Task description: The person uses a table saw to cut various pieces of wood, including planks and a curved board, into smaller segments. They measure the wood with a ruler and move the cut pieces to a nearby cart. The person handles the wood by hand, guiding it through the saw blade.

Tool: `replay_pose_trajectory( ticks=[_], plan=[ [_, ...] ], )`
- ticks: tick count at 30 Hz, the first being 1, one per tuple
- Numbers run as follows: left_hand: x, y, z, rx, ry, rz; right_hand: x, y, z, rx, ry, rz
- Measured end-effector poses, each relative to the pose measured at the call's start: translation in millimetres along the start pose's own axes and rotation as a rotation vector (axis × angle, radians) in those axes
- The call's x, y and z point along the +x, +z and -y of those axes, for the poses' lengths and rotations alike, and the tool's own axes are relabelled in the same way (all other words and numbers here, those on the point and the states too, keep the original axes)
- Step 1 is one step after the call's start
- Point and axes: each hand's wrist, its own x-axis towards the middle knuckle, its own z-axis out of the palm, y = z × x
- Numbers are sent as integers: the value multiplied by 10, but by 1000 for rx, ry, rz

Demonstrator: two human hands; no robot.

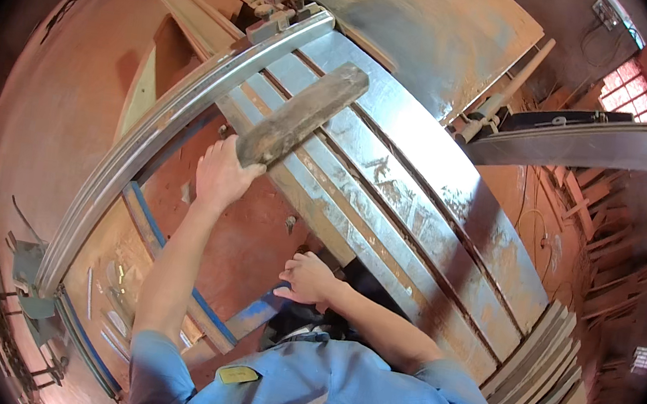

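A short, thick wooden board (306,111) with a dark, weathered face lies slantwise across a slotted metal machine table (433,163). My left hand (224,172) is closed on the board's near end, at the table's near-left edge. My right hand (309,278) hovers close to my body, beside the table's near edge. Its fingers are loosely bent and apart, and I see nothing in them. What lies under the right palm is hidden.
A curved-looking metal rail (180,116) runs along the left. Stacked boards (541,374) stand at the right end of the table. A large sheet (433,34) lies beyond it. Loose metal tools (114,297) sit on a wooden shelf at lower left. Wood scraps (623,263) are piled far right.
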Motion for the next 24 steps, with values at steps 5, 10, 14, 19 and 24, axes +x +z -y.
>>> replay_pose_trajectory(
  ticks=[5, 10, 14, 19, 24],
  plan=[
    [855, 69, -223, 83, -14, 34, 40, -87, -52, 94, 1, 86],
    [1579, 428, -203, 72, 23, -98, 65, -144, -150, 282, -86, 107],
    [2010, 644, -218, 48, 42, -71, 72, -156, -232, 350, -107, 170],
    [2332, 803, -186, 20, 12, -107, 119, -259, -296, 449, -94, 245],
    [2498, 783, -142, 48, 24, -141, 104, -176, -370, 499, -158, 217]
  ],
)
